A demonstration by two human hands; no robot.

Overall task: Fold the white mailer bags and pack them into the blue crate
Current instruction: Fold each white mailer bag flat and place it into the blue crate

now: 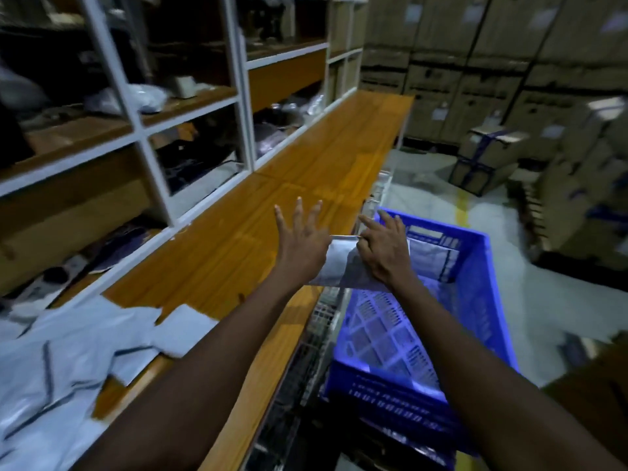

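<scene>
Head view: white-framed shelving unit (142,107) fills the upper left, its cubbies holding dark, blurred clutter. Stacked brown cardboard boxes (475,69) wall off the upper right, with loose taped boxes (486,154) on the floor in front of them. Nothing sits between the hands and the crate.

Long orange-brown wooden counter (306,158) runs from lower left to upper centre. Grey concrete floor (523,300) lies to the right, with a yellow line (462,207). A wire mesh rack (326,314) stands between the counter edge and the crate.

Heap of loose unfolded white mailer bags (85,351) on the counter, lower left.

Blue plastic crate (482,297) at centre right, just beside the counter. Its lattice bottom shows at the near end, and packed white mailer bags (430,258) lean at the far end.

Folded white mailer bag (339,266) is mid-frame, over the counter edge and the crate's left rim. Right hand (384,246) grips it from above, fingers curled at its top edge. Left hand (300,243) is spread wide, fingers splayed, heel against the bag's left side.
</scene>
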